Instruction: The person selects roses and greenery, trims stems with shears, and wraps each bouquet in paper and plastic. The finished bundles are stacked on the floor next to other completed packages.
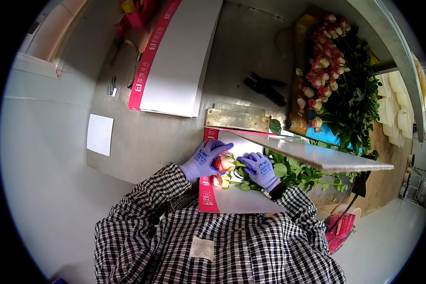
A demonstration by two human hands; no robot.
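Observation:
My left hand (pixel 206 160), in a lavender glove, curves its fingers round the side of a pink and cream rose (pixel 225 163). Below it lies another pale rose (pixel 220 180) with pink edges. Just right of the blooms, my right hand (pixel 261 170), gloved alike, has its fingers bent down on the rose stems, which its palm partly hides. Both roses rest on a white sheet (pixel 246 203) with a pink-red printed border. Green leaves (pixel 288 168) spread out to the right of my right hand, under a raised board-like flap (pixel 326 156).
A metal block (pixel 238 117) stands beyond the sheet. Farther off are a stack of white, pink-edged sheets (pixel 175 61) and a black hand tool (pixel 265 88). Many pink-white roses (pixel 324 66) lie at the far right. A white card (pixel 100 135) is at the left.

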